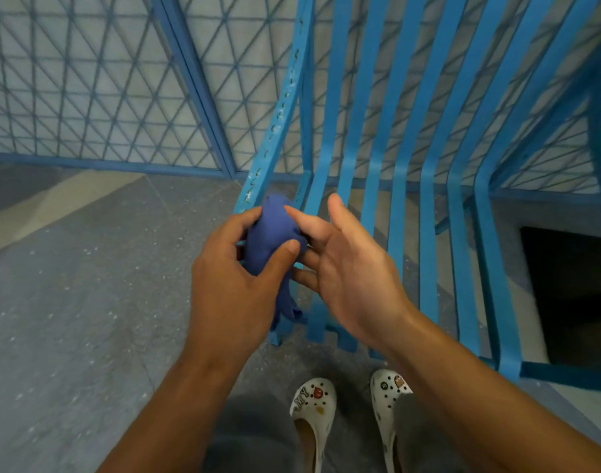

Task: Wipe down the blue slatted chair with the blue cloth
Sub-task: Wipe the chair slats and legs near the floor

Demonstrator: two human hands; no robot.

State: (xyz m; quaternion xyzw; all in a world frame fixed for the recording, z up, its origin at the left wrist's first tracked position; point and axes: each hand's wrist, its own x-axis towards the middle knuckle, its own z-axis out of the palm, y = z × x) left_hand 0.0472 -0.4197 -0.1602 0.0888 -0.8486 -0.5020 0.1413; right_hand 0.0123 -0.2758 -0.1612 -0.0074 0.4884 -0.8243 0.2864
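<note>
Both your hands meet at the blue cloth [275, 233], near the chair's [428, 206] left front edge. Your left hand [237, 268] grips it; your right hand [353, 264] touches it with loose fingers.

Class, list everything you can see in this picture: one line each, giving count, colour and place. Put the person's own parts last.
slatted metal chair: one, light blue, centre and right
bunched cloth: one, dark blue, above the seat's left edge
wire mesh fence: one, blue, behind
speckled floor: one, grey, below
perforated clogs: two, white, bottom centre
left hand: one, grips the cloth
right hand: one, fingers touch the cloth
</note>
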